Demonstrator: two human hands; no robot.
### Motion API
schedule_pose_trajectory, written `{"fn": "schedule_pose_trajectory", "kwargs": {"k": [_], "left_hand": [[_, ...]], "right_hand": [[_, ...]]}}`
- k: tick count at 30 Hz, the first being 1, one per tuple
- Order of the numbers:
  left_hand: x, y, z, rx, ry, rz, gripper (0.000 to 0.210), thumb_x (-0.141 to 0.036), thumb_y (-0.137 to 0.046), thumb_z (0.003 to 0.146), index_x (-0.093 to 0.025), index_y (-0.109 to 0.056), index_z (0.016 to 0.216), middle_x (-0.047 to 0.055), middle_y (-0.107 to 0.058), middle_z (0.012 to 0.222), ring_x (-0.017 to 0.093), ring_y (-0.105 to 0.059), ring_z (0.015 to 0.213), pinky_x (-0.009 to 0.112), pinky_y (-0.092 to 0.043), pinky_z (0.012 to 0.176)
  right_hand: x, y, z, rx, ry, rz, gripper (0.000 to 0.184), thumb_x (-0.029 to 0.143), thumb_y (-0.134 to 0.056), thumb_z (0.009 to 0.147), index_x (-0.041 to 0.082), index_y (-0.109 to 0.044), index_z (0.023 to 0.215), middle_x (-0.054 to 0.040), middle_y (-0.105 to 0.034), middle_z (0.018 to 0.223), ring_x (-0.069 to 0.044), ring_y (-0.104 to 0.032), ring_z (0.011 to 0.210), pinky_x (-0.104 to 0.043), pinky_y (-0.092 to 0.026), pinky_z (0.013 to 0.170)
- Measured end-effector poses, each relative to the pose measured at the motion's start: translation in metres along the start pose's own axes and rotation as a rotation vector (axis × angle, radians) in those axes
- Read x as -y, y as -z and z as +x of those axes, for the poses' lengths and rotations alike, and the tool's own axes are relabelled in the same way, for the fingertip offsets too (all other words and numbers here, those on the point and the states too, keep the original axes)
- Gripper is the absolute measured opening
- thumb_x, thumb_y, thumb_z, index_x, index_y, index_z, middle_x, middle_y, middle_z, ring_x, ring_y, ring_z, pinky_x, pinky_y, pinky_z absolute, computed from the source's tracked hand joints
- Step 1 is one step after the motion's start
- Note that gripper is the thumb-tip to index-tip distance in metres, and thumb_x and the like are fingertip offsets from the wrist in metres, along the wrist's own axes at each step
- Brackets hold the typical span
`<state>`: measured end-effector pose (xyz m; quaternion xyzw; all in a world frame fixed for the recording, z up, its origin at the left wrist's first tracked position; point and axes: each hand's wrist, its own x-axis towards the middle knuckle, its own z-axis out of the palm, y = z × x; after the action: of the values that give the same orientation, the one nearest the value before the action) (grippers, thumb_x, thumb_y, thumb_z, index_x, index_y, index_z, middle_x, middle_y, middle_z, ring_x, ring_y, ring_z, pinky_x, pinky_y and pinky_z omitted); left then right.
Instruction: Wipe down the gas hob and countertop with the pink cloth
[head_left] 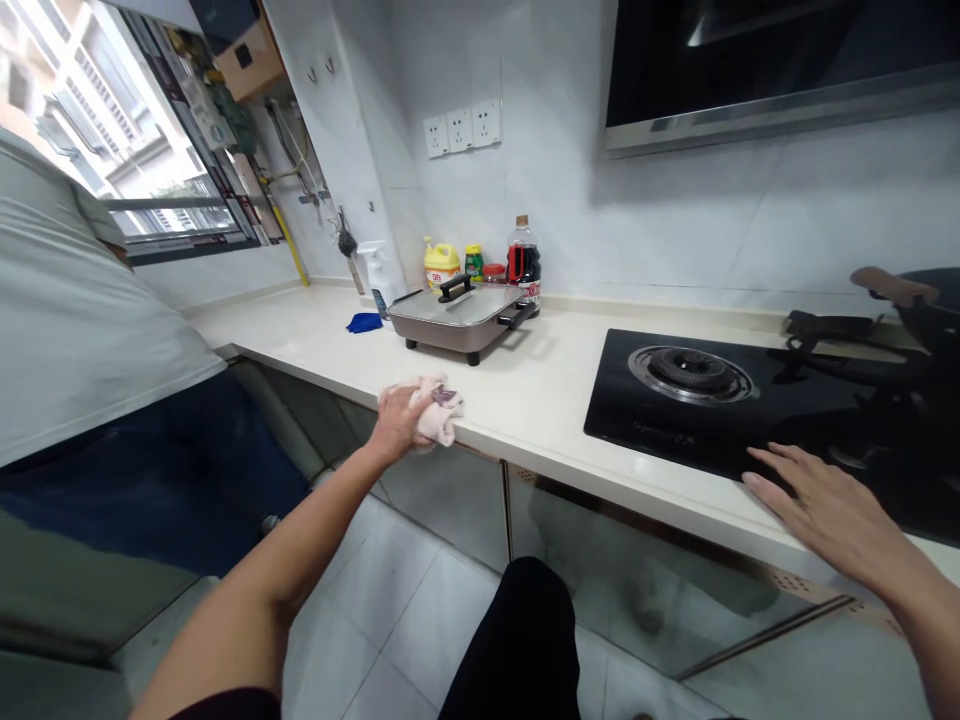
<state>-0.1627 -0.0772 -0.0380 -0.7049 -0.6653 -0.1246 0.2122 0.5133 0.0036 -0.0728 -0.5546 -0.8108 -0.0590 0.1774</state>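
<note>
My left hand [397, 422] grips a pale pink cloth [436, 412] and presses it on the front edge of the white counter [540, 395]. Part of the cloth is hidden under my fingers. Just behind it stands a brown rectangular electric pan [450, 325] with a glass lid and black handles. My right hand [825, 505] has its fingers stretched out, with nothing in it. It rests at the front edge of the black gas hob [622, 400], partly over the counter.
Another person's pale shirt [90, 310] is close on the left. Behind the pan are a yellow jug [441, 262], a dark sauce bottle [523, 265] and a spray bottle [377, 275]. A blue cloth [364, 322] lies beside the pan. A range hood [780, 110] hangs above the hob.
</note>
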Motion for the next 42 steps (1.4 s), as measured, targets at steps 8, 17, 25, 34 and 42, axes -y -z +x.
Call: {"fn": "schedule_pose_trajectory", "kwargs": {"k": [8,17,25,34,42], "left_hand": [[-0.011,0.017,0.003,0.092,0.076,0.080,0.091,-0.056,-0.086,0.071,-0.017,-0.061,0.149,0.024,-0.055,0.139,0.043,-0.048,0.122,0.055,-0.037,0.110],[-0.183,0.007,0.011,-0.045,-0.192,-0.143,0.103,-0.080,-0.079,0.068,-0.022,-0.059,0.151,0.024,-0.057,0.139,0.045,-0.052,0.126,0.064,-0.036,0.110],[-0.295,0.037,0.019,0.013,-0.315,-0.332,0.085,-0.070,-0.072,0.085,-0.023,-0.054,0.153,0.023,-0.050,0.157,0.043,-0.046,0.145,0.063,-0.034,0.121],[-0.169,0.075,0.044,0.508,-0.058,-0.381,0.072,-0.059,-0.045,0.100,-0.027,-0.041,0.164,0.013,-0.025,0.177,0.034,-0.018,0.165,0.061,-0.015,0.131],[-0.132,0.054,0.119,0.704,0.140,-0.318,0.104,-0.084,-0.046,0.088,-0.028,-0.019,0.172,0.016,-0.005,0.179,0.040,-0.003,0.166,0.065,-0.012,0.128]], "right_hand": [[0.013,0.004,0.001,-0.002,-0.028,-0.002,0.074,0.068,-0.027,0.102,0.020,-0.056,0.151,-0.0174,-0.049,0.162,-0.037,-0.039,0.155,-0.059,-0.032,0.124],[0.010,-0.001,0.003,-0.037,-0.007,0.018,0.071,0.067,-0.031,0.101,0.020,-0.059,0.146,-0.0199,-0.053,0.158,-0.038,-0.044,0.152,-0.058,-0.032,0.125],[0.005,0.003,0.005,-0.001,-0.028,0.075,0.068,0.066,-0.032,0.103,0.022,-0.059,0.147,-0.0160,-0.054,0.158,-0.036,-0.045,0.152,-0.057,-0.034,0.126],[0.002,-0.007,0.001,-0.068,0.017,0.065,0.072,0.072,-0.037,0.100,0.025,-0.058,0.150,-0.0131,-0.055,0.159,-0.036,-0.046,0.152,-0.060,-0.032,0.128],[0.012,-0.007,-0.006,-0.097,0.020,0.070,0.078,0.077,-0.034,0.098,0.024,-0.060,0.148,-0.0131,-0.057,0.157,-0.038,-0.045,0.152,-0.065,-0.035,0.125]]}}
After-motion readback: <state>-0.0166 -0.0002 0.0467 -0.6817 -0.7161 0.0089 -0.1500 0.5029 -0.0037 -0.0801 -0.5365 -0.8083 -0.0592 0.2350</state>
